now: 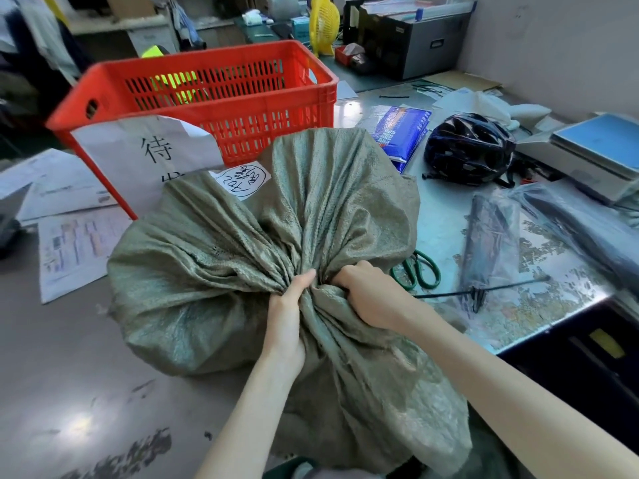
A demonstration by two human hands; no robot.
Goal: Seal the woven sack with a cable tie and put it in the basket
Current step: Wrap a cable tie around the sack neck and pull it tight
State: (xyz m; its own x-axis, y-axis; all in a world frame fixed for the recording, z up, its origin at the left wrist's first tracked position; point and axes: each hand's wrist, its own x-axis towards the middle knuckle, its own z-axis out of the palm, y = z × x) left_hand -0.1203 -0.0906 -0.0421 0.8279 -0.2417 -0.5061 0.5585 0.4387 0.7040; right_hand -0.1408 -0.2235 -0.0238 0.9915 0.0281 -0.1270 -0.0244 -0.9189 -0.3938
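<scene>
A full green woven sack [242,257] lay on its side at the near left edge of the table [446,229], its mouth gathered into a twisted neck pointing toward the person. The left hand [288,305] was closed around that neck from the left, thumb pressed along the folds. The right hand [371,295] was clenched on the same bunch of cloth from the right, just beside the left. What the sack contained could not be seen; a white label [243,179] with handwriting was stuck on its far side.

Behind the sack stood a red slatted basket [214,98] with a paper sign [145,157] hanging on its near wall. Its inside seemed to hold nothing.

On the table, right of the hands, lay a black cable tie [480,290], apart from the sack, with green-handled scissors [420,269] near it. Farther back rested a dark helmet [468,148] and a blue packet [403,131].
</scene>
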